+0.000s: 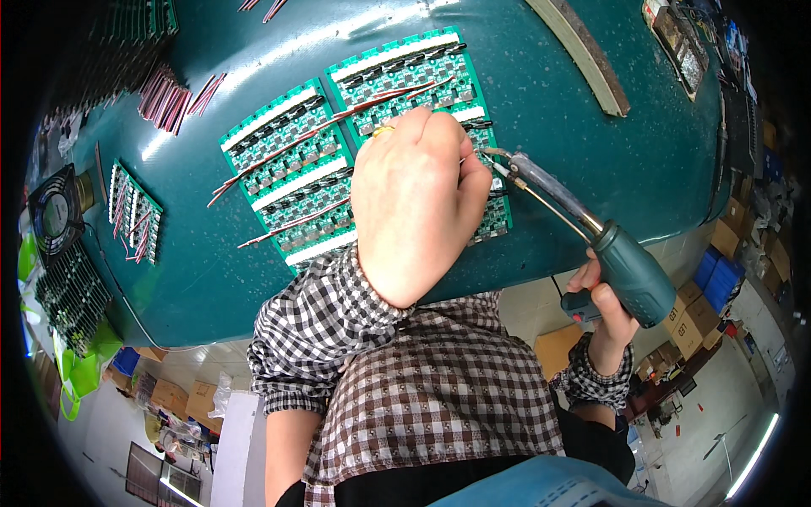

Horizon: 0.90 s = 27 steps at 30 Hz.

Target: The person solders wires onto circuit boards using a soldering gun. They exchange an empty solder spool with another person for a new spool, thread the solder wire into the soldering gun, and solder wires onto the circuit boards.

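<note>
Two green circuit board panels (291, 190) lie side by side on the table in front of me, with rows of white strips and small black parts. Thin red and black wires (228, 187) rest across them. My left hand (418, 203) is over the right-hand panel (397, 59), thumb and fingers pinched together at its right side; what they grip is hidden. Wrapped around the handle of a green soldering gun (634, 275) is my right hand (612, 314). The gun's tip, with a thin feed tube beside it, reaches to the left fingertips.
Cut wires (165, 100) lie in a bundle at the far left, near stacked boards (135, 34). Further left are a smaller board (135, 215) with wires and a black fan (57, 211). A wooden strip (583, 55) and a worn metal tray (676, 49) sit at the far right.
</note>
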Available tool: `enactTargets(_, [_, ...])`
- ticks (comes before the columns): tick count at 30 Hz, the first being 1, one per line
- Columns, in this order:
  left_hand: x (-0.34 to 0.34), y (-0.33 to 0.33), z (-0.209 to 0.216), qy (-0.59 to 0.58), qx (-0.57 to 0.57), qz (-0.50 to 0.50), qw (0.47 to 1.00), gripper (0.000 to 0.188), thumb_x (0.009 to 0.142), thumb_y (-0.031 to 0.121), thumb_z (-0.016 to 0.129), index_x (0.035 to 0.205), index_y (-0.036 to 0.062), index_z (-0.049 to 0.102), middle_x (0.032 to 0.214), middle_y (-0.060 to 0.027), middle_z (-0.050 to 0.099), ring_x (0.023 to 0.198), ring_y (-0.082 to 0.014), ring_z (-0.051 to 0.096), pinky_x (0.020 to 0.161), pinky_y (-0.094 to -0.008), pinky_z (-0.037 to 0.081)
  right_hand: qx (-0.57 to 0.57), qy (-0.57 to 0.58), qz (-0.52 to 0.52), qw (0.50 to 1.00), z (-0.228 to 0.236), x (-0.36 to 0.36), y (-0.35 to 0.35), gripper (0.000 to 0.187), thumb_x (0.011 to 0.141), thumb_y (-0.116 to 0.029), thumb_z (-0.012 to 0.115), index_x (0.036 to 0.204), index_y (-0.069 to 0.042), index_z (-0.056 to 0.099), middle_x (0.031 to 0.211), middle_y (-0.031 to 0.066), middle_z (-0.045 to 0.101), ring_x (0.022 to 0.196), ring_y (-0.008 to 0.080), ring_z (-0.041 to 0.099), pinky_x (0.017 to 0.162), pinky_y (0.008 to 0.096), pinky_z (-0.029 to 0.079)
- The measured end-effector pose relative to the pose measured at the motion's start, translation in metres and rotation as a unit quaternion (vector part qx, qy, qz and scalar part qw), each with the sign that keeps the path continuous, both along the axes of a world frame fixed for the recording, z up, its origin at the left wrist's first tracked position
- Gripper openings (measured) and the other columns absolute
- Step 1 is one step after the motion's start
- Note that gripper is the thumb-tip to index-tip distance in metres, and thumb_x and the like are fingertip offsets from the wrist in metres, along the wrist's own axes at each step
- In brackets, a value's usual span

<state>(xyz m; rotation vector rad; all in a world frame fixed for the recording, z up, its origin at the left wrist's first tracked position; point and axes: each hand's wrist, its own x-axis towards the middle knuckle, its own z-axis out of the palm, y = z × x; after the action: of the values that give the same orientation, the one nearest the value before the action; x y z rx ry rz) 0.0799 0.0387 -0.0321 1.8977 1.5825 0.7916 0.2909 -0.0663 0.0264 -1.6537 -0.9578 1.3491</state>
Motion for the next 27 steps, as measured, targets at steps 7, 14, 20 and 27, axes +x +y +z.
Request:
enactTargets(7, [-0.0002, -0.0002, 0.0002, -0.003, -0.001, -0.002, 1.0, 0.015, 0.064, 0.003, 0.065, 0.071, 0.0065, 0.052, 0.063, -0.0049, 0.047, 0.057, -0.0225, 0.049, 0.052, -0.034, 0.039, 0.0, -0.007, -0.011, 1.0, 0.0007, -0.0005, -0.0018, 0.052, 0.078, -0.024, 0.066, 0.11, 0.013, 0.05, 0.075, 0.0093, 0.055, 0.065, 0.021, 0.058, 0.06, 0.0313, 0.049])
enactTargets(14, [-0.0002, -0.0001, 0.0002, -0.002, -0.002, 0.0, 1.0, 0.015, 0.065, 0.003, 0.065, 0.071, 0.0064, 0.052, 0.063, -0.0049, 0.046, 0.058, -0.0226, 0.048, 0.052, -0.0344, 0.038, 0.015, -0.005, -0.006, 1.0, 0.0007, 0.0021, -0.0028, 0.052, 0.078, -0.025, 0.067, 0.111, 0.012, 0.05, 0.075, 0.0092, 0.055, 0.065, 0.0211, 0.058, 0.06, 0.031, 0.049])
enactTargets(20, [-0.0003, -0.0003, -0.0005, -0.001, 0.004, 0.0, 1.0, 0.015, 0.065, 0.002, 0.065, 0.07, 0.0064, 0.052, 0.062, -0.005, 0.046, 0.057, -0.0226, 0.048, 0.052, -0.0347, 0.038, 0.012, -0.002, 0.007, 1.0, 0.0006, 0.001, -0.0017, 0.051, 0.078, -0.023, 0.066, 0.11, 0.012, 0.051, 0.075, 0.0094, 0.056, 0.065, 0.0212, 0.058, 0.061, 0.0312, 0.049])
enactTargets(27, [-0.0008, -0.0001, -0.0008, 0.001, 0.003, -0.004, 1.0, 0.015, 0.064, 0.002, 0.065, 0.07, 0.0061, 0.052, 0.061, -0.0051, 0.046, 0.057, -0.0228, 0.048, 0.052, -0.0345, 0.038, 0.005, -0.005, 0.019, 1.0, 0.0009, 0.001, -0.0004, 0.049, 0.078, -0.022, 0.066, 0.11, 0.013, 0.051, 0.076, 0.0095, 0.056, 0.067, 0.0213, 0.058, 0.062, 0.0316, 0.049])
